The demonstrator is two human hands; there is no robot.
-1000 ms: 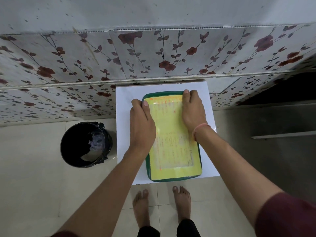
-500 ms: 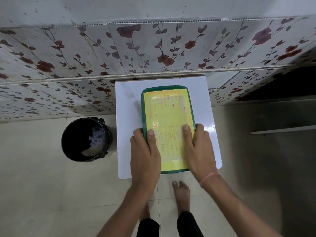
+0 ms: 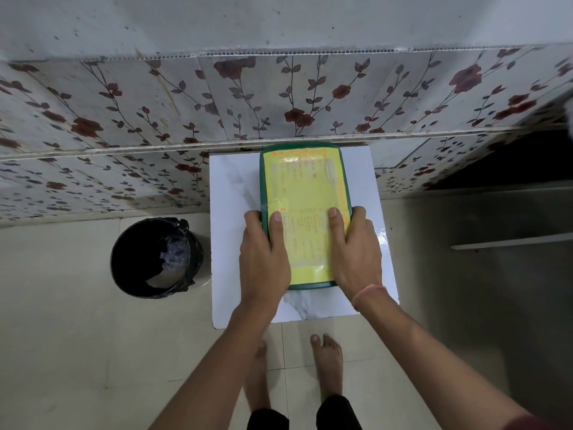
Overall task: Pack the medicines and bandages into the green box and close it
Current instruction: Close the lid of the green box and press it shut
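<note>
The green box lies flat on a small white table, its lid down, a yellow printed label covering the top. My left hand holds the box's left edge near the front, thumb on the lid, fingers wrapped around the side. My right hand grips the right edge the same way, with a pink band at the wrist. No medicines or bandages are visible; whatever is inside the box is hidden.
A black bin stands on the tiled floor left of the table. A wall with flower-patterned tiles runs right behind the table. A dark opening lies at the right. My bare feet stand below the table's front edge.
Both hands slid from the box's far end to its near end a second ago, then shifted from lying on the lid to gripping the side edges. The box sits a little farther back.
</note>
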